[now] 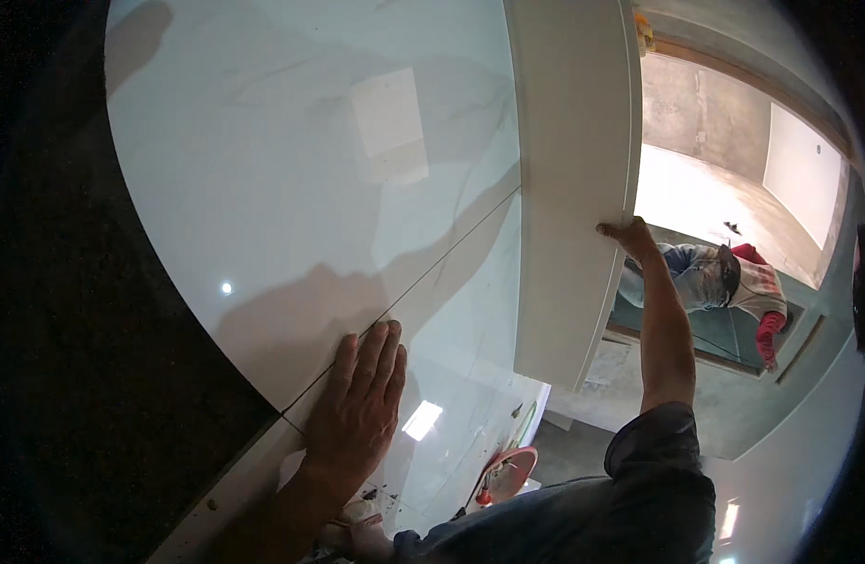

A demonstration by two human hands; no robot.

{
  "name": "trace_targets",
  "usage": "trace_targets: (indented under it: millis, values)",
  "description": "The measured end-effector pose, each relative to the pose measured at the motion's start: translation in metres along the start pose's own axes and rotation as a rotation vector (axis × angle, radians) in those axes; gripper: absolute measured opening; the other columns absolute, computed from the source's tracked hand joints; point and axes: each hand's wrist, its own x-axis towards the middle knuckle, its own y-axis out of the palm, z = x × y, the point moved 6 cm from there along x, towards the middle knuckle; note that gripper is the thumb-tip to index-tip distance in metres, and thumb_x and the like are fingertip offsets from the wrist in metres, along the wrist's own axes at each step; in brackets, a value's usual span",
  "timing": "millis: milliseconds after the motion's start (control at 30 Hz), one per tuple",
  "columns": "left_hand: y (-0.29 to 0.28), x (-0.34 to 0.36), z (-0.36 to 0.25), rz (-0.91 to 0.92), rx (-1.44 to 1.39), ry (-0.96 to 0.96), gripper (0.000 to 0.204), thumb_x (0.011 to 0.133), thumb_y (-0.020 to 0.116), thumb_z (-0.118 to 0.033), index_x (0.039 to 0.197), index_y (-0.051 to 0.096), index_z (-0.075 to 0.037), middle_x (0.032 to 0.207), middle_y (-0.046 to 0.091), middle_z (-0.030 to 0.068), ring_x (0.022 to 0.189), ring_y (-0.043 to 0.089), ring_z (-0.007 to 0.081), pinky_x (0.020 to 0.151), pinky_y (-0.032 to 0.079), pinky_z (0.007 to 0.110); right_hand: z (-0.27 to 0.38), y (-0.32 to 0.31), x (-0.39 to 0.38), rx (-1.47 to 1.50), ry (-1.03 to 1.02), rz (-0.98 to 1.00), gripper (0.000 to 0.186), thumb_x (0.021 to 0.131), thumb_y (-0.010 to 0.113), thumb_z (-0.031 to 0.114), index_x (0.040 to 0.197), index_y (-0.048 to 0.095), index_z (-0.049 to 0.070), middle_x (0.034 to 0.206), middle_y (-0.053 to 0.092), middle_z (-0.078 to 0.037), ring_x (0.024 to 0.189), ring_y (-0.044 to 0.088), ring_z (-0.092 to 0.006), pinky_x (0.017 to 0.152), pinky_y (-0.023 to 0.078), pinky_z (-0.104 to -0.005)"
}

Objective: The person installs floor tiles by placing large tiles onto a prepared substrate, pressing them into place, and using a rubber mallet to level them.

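My left hand [362, 404] lies flat on the glossy white tiles [291, 188]. Its fingers are stretched out together, with the fingertips near the thin dark seam [442, 258] between two tiles. Beside the tiles, on the right, runs a long pale panel or wall end [575, 188]; I cannot tell which. With my arm reaching out, my right hand [630, 235] grips its right edge, some fingers resting on the near face and the rest hidden behind that edge.
To the left, a dark rough surface [85, 329] borders the tiles. A reddish basin [515, 470] and small dark debris [381, 493] lie near the bottom. Beyond the panel, a person with red sleeves [757, 291] bends over by a bright opening [705, 188].
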Motion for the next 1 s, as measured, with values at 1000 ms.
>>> trace_targets:
  millis: [1000]
  values:
    - [0.0,-0.003,0.011,-0.123,-0.174,-0.23,0.073,0.083,0.064,-0.026,0.145,0.034,-0.002,0.153,0.031,0.0166,0.142,0.027,0.033,0.116,0.016,0.059,-0.016,-0.005,0.005,-0.03,0.008,-0.03,0.07,0.07,0.082,0.049,0.111,0.065,-0.005,0.103,0.069,-0.019,0.096,0.066,-0.0285,0.089,0.051,-0.0398]
